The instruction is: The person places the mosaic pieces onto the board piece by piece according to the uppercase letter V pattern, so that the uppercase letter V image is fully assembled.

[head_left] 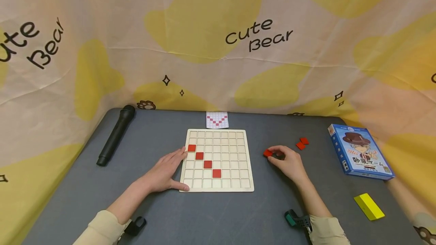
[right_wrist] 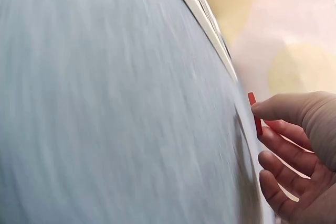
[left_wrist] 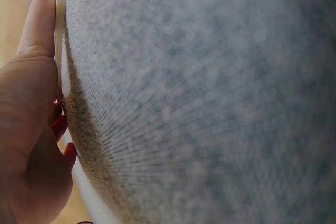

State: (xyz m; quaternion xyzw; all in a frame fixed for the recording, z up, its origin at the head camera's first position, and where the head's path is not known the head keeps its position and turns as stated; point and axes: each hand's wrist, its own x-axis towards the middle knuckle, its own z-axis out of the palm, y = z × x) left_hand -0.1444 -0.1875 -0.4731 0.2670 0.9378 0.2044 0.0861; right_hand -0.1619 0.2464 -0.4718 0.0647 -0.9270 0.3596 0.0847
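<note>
A pale square grid board (head_left: 231, 184) lies on the dark table, with several red tiles in its cells stepping down to the right. My left hand (head_left: 165, 171) rests at the board's left edge, fingers and thumb spread along it; the left wrist view shows the thumb (left_wrist: 39, 24) against the rim. Right of the board, my right hand (head_left: 287, 162) pinches a red square tile (right_wrist: 254, 114) between thumb and fingers, just over the table. Two more red tiles (head_left: 300, 145) lie loose beyond that hand.
A patterned card (head_left: 217, 120) with a red V of squares sits behind the board. A black microphone (head_left: 116, 136) lies at the left. To the right are a blue game box (head_left: 361, 152) and a yellow block (head_left: 369, 207). A printed cloth (head_left: 204, 48) hangs behind the table.
</note>
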